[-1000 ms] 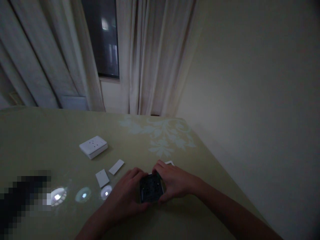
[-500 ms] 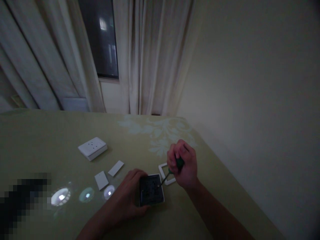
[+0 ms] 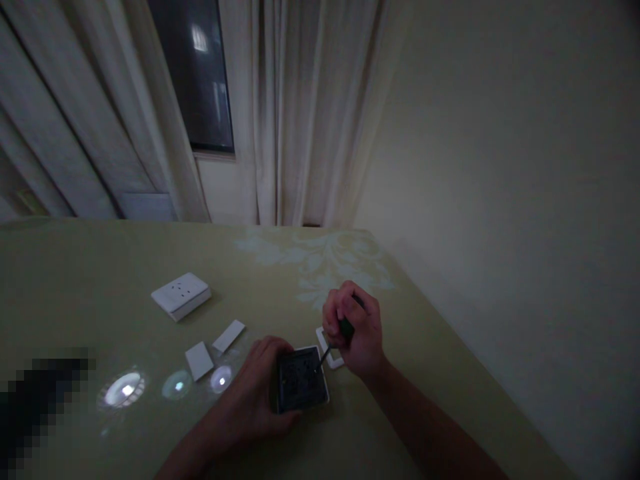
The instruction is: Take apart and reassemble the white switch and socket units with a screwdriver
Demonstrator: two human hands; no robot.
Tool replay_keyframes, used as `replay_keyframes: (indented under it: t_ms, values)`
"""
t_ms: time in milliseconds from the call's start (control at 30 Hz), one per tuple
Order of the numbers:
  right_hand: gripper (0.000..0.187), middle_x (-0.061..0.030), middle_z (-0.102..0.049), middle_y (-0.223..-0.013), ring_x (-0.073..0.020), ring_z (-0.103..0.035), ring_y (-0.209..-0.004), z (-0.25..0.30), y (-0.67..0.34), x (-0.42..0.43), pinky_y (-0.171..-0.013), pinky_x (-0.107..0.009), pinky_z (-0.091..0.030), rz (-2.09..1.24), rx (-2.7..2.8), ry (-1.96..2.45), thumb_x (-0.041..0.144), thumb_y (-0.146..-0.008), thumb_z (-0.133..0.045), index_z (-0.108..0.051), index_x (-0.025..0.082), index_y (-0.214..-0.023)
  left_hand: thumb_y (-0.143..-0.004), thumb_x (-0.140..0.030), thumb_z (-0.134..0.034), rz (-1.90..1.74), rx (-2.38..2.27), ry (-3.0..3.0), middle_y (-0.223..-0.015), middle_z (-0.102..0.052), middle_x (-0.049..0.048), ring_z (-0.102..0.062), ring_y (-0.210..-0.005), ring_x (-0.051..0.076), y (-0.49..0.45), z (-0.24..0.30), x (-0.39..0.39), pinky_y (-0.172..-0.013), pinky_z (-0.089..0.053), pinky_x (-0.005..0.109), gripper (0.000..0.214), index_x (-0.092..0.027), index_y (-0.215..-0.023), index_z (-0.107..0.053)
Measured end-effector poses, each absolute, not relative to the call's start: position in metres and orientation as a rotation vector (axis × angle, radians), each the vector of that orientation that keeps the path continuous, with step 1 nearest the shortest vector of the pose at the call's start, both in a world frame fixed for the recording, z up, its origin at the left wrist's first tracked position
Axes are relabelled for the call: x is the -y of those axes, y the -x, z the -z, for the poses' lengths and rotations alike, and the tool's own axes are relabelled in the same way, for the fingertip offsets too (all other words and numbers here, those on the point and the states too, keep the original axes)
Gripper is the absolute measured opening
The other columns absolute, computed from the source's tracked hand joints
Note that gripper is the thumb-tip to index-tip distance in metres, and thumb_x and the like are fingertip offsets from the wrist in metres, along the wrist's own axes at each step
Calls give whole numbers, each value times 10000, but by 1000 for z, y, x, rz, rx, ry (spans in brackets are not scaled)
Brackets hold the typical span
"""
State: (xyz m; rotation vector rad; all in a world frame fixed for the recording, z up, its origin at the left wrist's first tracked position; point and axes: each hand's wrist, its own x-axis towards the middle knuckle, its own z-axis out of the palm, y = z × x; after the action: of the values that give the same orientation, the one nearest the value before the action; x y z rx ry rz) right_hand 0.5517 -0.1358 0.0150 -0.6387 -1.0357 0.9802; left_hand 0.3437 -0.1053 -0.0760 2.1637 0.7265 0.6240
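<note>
My left hand grips the left side of a square box with a white rim and a dark inside, likely part of a wall socket or switch. Wrapped round the green handle of a screwdriver, my right hand holds it at a slant. The screwdriver's tip meets the dark inside near the box's right edge. Behind my right hand lies a white frame, partly covered by it.
A white socket sits further back on the left. Two small white plates, one squarish and one narrow, lie left of my left hand. The table meets a wall on the right; curtains hang behind.
My right hand has shifted a little left and turned, and the screwdriver stands steeper over the box. My left hand keeps its hold on the box.
</note>
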Motion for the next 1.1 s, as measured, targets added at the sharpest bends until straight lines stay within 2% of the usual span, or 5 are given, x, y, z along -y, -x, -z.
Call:
replay_keyframes:
  t_ms: [200, 433, 633, 800, 1100]
  values:
    - [431, -37, -625, -847, -162, -608, -766, -35, -561, 146, -674, -292, -490, -704, 1487, 831, 504, -1082, -549, -706, 200, -820, -695, -216, -833, -650, -738, -2145, -1245, -610, 84, -619, -1141, 310, -344, 82, 107, -987, -573, 465, 635, -253, -1258, -541]
    - [228, 39, -640, -840, -104, -574, -662, -56, -580, 156, -631, -238, -463, -307, 1714, 1147, 379, -957, -814, -662, 225, -1031, -682, -214, -838, -699, -739, -2147, -1294, -637, 95, -638, -1197, 330, -343, 87, 107, -1043, -581, 504, 693, -268, -1308, -543]
    - [266, -54, -765, -1081, -175, -725, -973, -69, -591, 163, -883, -317, -556, -257, 1984, 1171, 221, -1107, -471, -661, 203, -1292, -679, -206, -828, -721, -745, -2174, -1289, -657, 98, -660, -1187, 327, -343, 83, 108, -1032, -599, 507, 676, -265, -1300, -567]
    - [375, -31, -766, -1077, -163, -712, -880, -70, -591, 161, -837, -299, -571, -317, 1949, 1250, 333, -1029, -733, -638, 223, -1374, -768, -268, -819, -709, -706, -2268, -1281, -683, 117, -690, -1157, 326, -342, 73, 108, -987, -629, 491, 605, -252, -1324, -582]
    - [469, -53, -746, -1290, -184, -737, -1045, -68, -600, 164, -913, -340, -629, -359, 1735, 1123, 269, -1075, -609, -527, 321, -1534, -964, -420, -781, -814, -539, -2798, -1356, -764, 142, -749, -1173, 349, -336, 76, 100, -975, -650, 519, 539, -233, -1436, -599]
